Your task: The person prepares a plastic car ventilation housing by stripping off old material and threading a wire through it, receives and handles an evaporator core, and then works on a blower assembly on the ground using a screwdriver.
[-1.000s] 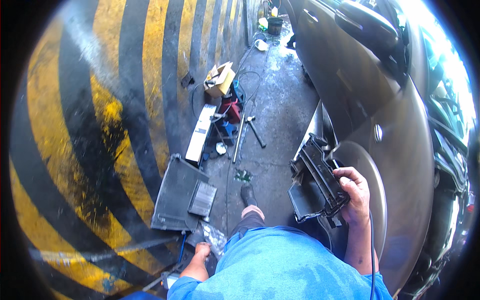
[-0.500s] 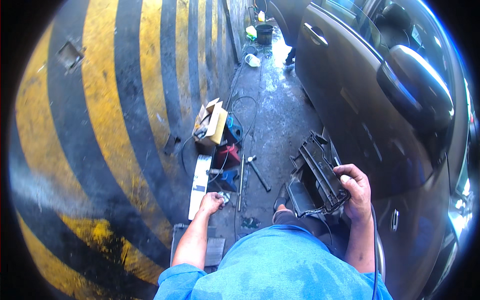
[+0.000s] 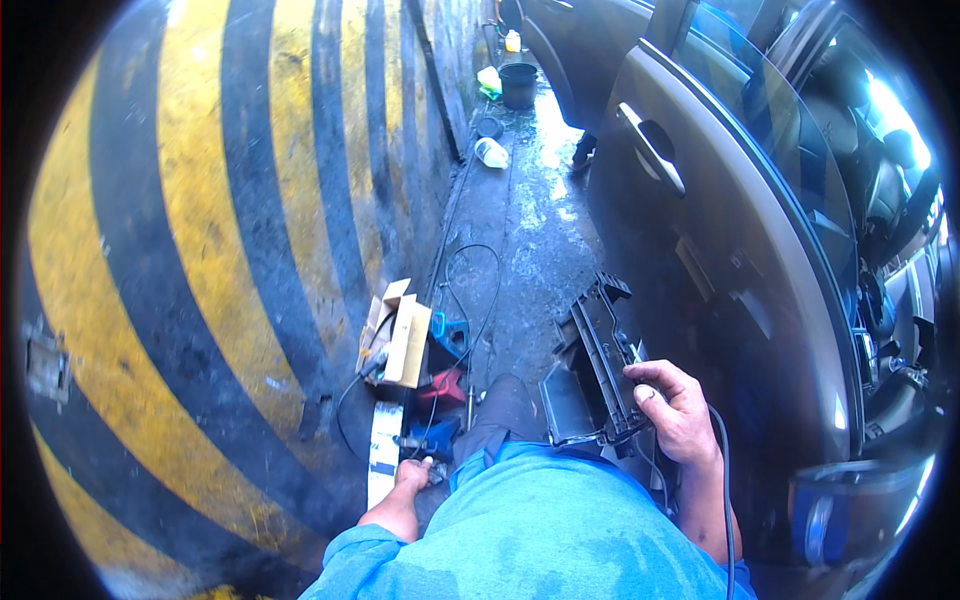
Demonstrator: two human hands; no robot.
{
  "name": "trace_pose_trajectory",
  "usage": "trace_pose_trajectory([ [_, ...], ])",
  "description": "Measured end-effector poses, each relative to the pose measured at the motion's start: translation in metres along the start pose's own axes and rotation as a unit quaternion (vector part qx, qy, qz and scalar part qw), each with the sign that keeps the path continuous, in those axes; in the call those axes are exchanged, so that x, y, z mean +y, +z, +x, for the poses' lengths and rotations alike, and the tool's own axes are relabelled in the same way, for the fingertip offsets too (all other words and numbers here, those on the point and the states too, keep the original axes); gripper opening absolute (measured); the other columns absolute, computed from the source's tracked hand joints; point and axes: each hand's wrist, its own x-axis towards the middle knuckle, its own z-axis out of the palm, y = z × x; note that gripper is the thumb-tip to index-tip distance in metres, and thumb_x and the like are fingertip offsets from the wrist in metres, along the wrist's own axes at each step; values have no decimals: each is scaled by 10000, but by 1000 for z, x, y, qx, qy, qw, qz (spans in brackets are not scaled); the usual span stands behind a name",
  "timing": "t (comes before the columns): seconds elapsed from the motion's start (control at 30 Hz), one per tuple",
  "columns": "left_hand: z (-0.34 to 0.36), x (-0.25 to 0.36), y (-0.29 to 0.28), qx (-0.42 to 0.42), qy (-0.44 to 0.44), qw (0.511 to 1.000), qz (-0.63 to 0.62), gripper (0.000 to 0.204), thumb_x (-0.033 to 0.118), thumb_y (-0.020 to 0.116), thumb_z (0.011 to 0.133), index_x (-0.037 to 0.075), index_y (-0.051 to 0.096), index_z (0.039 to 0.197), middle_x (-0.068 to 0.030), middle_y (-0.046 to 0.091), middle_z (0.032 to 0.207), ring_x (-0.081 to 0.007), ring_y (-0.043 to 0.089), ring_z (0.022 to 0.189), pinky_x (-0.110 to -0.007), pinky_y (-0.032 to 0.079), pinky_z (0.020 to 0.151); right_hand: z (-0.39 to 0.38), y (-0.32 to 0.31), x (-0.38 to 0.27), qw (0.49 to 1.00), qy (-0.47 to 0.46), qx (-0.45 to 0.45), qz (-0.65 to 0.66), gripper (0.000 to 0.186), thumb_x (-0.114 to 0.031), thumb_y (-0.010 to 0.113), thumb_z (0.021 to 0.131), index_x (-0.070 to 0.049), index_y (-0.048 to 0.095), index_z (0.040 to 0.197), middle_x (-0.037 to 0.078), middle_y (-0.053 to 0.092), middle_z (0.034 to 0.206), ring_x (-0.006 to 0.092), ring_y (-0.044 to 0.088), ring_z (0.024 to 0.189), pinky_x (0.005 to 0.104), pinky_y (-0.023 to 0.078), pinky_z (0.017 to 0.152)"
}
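- Right hand [image 3: 675, 410]: at 4 o'clock from the picture's centre, fingers curled around the near edge of a black plastic housing [image 3: 590, 365], thumb on top. Grip closed on the part.
- Black plastic housing: a boxy, ribbed car-interior part, tilted, standing on the wet ground just beside the car door [image 3: 720, 250] at its 3 o'clock. Its open face turns toward the person.
- Thin black cable [image 3: 722, 480]: runs down past the right wrist and forearm toward 5 o'clock.
- Left hand [image 3: 412, 472]: at 7 o'clock from centre, lowered to the ground among small tools, fingers bent onto a small dark item; whether it pinches that item or only touches it, I cannot tell.
- White flat strip [image 3: 383, 450]: lies on the ground just beside the left hand, at its 10 o'clock.
- Open cardboard box [image 3: 398, 340]: leans at the foot of the wall [image 3: 200, 250], at 12 o'clock from the left hand.
- Red tool [image 3: 445, 388] and blue tool [image 3: 452, 333]: between the box and the person's knee.
- Wall: striped yellow and black, filling the 9 o'clock side.
- Black bucket [image 3: 518, 84]: far off at 12 o'clock, well apart from both hands, with a white jug [image 3: 492, 152] lying nearer on the wet concrete.
- Person: 1, in a blue shirt, seen from above.
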Motion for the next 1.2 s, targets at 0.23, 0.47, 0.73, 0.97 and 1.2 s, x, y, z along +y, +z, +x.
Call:
trace_pose_trajectory([
  [0.23,136,161,-83,122,178,975,-48,323,363,748,796,69,702,920,-150,713,954,-293,674,928,-393,502,868,136,23,-4,998,-10,17,-52,248,-67,586,890,-7,654,1121,118,703,971,178,666,879,311,514,803],
  [0.47,165,415,-218,68,342,937,18,413,422,621,893,20,682,826,-180,669,821,-345,652,836,-409,501,774,317,49,-10,995,54,49,-72,285,-149,581,912,-6,645,1150,143,699,1005,201,658,941,332,503,848],
  [0.73,133,598,-351,50,559,826,-60,202,226,713,844,24,707,837,-109,688,965,-282,657,924,-365,508,797,478,60,-43,986,52,53,-148,492,-155,630,874,-77,491,1340,239,669,1072,380,652,1044,441,495,922],
  [0.97,105,748,-383,161,752,592,241,669,240,820,681,159,555,1290,-116,451,1417,-360,432,1296,-450,374,1073,590,24,-25,972,2,-12,-235,490,-125,641,847,-82,484,1309,233,676,919,406,669,876,482,525,795],
  [1.2,159,858,-362,-84,780,505,360,329,252,778,734,57,642,961,-106,642,844,-311,619,855,-424,473,841,638,-5,-14,967,48,21,-248,444,-231,639,886,-99,521,1293,204,685,948,380,673,873,462,536,768],
])
